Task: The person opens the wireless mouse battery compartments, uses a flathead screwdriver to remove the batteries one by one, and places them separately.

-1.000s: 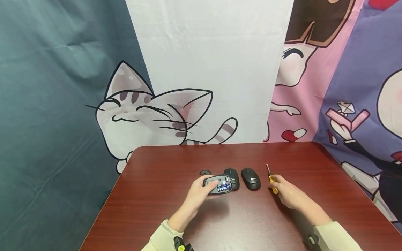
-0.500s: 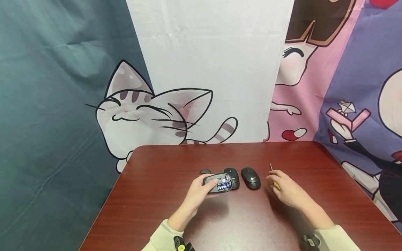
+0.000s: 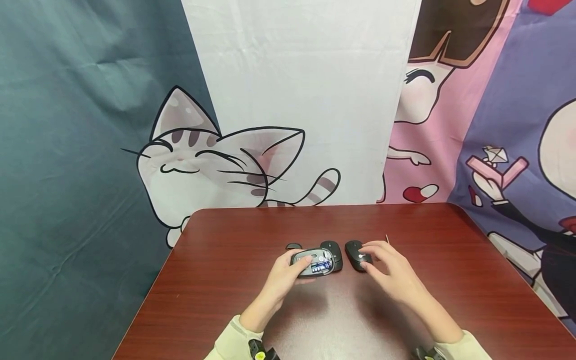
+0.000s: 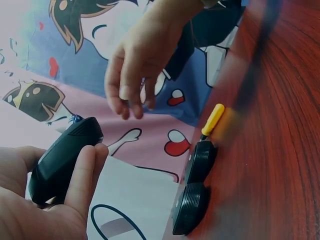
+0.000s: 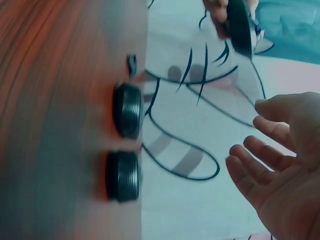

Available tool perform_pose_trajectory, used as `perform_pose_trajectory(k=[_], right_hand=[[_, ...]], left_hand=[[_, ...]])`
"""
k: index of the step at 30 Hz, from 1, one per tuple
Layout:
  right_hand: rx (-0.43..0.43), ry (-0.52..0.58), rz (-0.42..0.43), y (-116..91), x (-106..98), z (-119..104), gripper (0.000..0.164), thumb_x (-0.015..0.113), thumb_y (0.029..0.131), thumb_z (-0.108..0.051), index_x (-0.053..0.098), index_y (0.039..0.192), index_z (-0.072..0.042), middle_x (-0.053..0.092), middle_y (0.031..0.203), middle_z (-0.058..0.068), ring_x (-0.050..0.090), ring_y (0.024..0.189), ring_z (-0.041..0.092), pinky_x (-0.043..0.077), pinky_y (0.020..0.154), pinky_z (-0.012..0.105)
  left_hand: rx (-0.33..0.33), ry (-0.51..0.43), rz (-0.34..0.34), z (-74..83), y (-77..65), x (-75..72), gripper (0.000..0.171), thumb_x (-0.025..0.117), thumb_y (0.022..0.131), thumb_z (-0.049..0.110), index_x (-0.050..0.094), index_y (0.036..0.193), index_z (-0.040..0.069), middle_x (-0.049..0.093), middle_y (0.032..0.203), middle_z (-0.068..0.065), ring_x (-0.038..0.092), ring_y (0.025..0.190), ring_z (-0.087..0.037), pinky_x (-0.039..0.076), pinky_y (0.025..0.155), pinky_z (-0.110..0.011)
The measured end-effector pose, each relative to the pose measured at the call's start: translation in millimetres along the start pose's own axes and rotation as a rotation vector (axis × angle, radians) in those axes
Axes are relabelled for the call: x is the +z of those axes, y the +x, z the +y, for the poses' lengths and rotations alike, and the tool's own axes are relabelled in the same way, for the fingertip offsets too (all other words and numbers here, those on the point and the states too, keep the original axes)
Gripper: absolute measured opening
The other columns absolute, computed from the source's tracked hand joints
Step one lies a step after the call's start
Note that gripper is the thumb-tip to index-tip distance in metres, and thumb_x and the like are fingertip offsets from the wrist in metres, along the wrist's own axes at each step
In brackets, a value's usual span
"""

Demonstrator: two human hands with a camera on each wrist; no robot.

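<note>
My left hand (image 3: pixel 280 276) grips a black computer mouse (image 3: pixel 313 273), underside up, thumb across it. Its battery compartment lies uncovered, with blue batteries (image 3: pixel 321 265) inside. In the left wrist view, the dark shell of this mouse (image 4: pixel 65 162) rests between thumb and fingers. My right hand (image 3: pixel 398 275) is raised over the table with nothing in it, fingers spread and slightly bent. It overlaps another black mouse (image 3: pixel 353 256) in the head view. A yellow-handled screwdriver (image 4: pixel 215 119) lies on the table; in the head view my right hand hides most of it.
A second mouse on the table (image 3: pixel 332 247) sits just behind the held one, partly covered by it. To its left lies a small dark curved piece, like a battery cover (image 3: pixel 294 246). The reddish-brown table (image 3: pixel 216 300) ends at a printed cloth backdrop (image 3: pixel 288 100).
My right hand has let go of the screwdriver, leaving it on the table, and has moved left toward the mice. The left hand and its mouse have stayed nearly still.
</note>
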State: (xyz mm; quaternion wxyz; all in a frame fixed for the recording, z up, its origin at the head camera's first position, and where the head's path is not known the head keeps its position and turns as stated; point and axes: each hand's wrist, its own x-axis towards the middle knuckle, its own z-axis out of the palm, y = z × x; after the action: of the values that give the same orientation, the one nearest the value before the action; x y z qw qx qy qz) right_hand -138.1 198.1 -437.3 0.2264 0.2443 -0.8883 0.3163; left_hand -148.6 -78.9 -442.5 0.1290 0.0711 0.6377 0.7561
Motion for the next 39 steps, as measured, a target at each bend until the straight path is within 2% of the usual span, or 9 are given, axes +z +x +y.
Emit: perform_pose_trajectory(k=[4, 6, 10, 15, 21, 25, 30, 35, 39], right_hand=[[-0.01, 0.024, 0.006, 0, 5, -13, 0.036, 0.074, 0.08, -0.019, 0.06, 0.112, -0.027, 0.056, 0.116, -0.009, 0.053, 0.099, 0.003, 0.048, 0.08, 0.02], [-0.011, 0.038, 0.006, 0, 8, -17, 0.036, 0.074, 0.08, -0.02, 0.06, 0.112, -0.027, 0.056, 0.116, -0.008, 0.053, 0.101, 0.005, 0.046, 0.079, 0.016], [-0.025, 0.124, -0.016, 3, 13, -25, 0.038, 0.074, 0.079, -0.016, 0.06, 0.113, -0.024, 0.055, 0.116, -0.005, 0.053, 0.1, 0.006, 0.05, 0.076, 0.011], [-0.031, 0.187, -0.049, 5, 17, -34, 0.038, 0.074, 0.079, -0.015, 0.06, 0.114, -0.022, 0.053, 0.116, -0.005, 0.055, 0.101, 0.008, 0.053, 0.081, 0.014], [-0.021, 0.201, -0.075, 6, 21, -39, 0.036, 0.074, 0.081, -0.024, 0.062, 0.114, -0.018, 0.053, 0.117, -0.006, 0.054, 0.102, 0.009, 0.054, 0.086, 0.026], [-0.044, 0.209, -0.068, 7, 24, -40, 0.036, 0.075, 0.079, -0.019, 0.062, 0.113, -0.018, 0.053, 0.116, -0.005, 0.054, 0.102, 0.009, 0.055, 0.085, 0.031], [-0.074, 0.203, -0.054, 8, 27, -40, 0.038, 0.077, 0.076, -0.013, 0.063, 0.111, -0.019, 0.054, 0.115, -0.005, 0.054, 0.101, 0.009, 0.055, 0.084, 0.028], [-0.104, 0.188, -0.045, 9, 30, -41, 0.037, 0.077, 0.076, -0.015, 0.064, 0.11, -0.02, 0.054, 0.115, -0.004, 0.053, 0.102, 0.008, 0.053, 0.084, 0.021], [-0.097, 0.172, -0.063, 9, 32, -42, 0.035, 0.076, 0.078, -0.018, 0.064, 0.11, -0.022, 0.054, 0.116, -0.005, 0.053, 0.102, 0.008, 0.052, 0.084, 0.018]], left_hand=[[-0.009, 0.013, -0.014, -0.5, -0.4, -0.2, 0.048, 0.064, 0.089, 0.028, 0.05, 0.123, -0.002, 0.061, 0.108, -0.016, 0.067, 0.088, -0.021, 0.056, 0.079, -0.047], [-0.01, 0.013, -0.021, -0.4, -0.9, 0.0, 0.047, 0.064, 0.089, 0.028, 0.051, 0.123, -0.002, 0.061, 0.108, -0.016, 0.067, 0.088, -0.021, 0.055, 0.08, -0.047], [-0.013, 0.019, -0.02, -0.8, -1.0, 0.1, 0.047, 0.064, 0.088, 0.028, 0.051, 0.122, -0.002, 0.061, 0.107, -0.016, 0.067, 0.088, -0.023, 0.056, 0.08, -0.047], [-0.023, 0.026, -0.014, -3.2, 0.4, 0.5, 0.048, 0.063, 0.089, 0.028, 0.05, 0.124, -0.003, 0.061, 0.107, -0.016, 0.067, 0.087, -0.025, 0.055, 0.079, -0.048], [-0.033, 0.043, -0.01, -3.1, 0.3, 1.8, 0.05, 0.062, 0.09, 0.03, 0.049, 0.126, -0.002, 0.061, 0.107, -0.014, 0.068, 0.085, -0.024, 0.056, 0.079, -0.047], [-0.032, 0.045, -0.016, -2.7, 0.0, 1.7, 0.051, 0.064, 0.089, 0.031, 0.049, 0.125, -0.002, 0.061, 0.107, -0.015, 0.068, 0.085, -0.024, 0.056, 0.079, -0.046], [-0.032, 0.051, -0.019, -2.7, 0.0, 0.9, 0.051, 0.065, 0.087, 0.031, 0.05, 0.123, -0.002, 0.061, 0.107, -0.016, 0.068, 0.085, -0.024, 0.056, 0.079, -0.046], [-0.033, 0.055, -0.025, -2.6, -0.1, 0.4, 0.051, 0.065, 0.087, 0.032, 0.051, 0.123, -0.001, 0.061, 0.107, -0.016, 0.068, 0.085, -0.024, 0.058, 0.076, -0.041], [-0.03, 0.052, -0.035, -4.2, -0.8, -0.4, 0.051, 0.064, 0.088, 0.031, 0.049, 0.123, -0.002, 0.061, 0.107, -0.016, 0.068, 0.086, -0.024, 0.059, 0.074, -0.037]])
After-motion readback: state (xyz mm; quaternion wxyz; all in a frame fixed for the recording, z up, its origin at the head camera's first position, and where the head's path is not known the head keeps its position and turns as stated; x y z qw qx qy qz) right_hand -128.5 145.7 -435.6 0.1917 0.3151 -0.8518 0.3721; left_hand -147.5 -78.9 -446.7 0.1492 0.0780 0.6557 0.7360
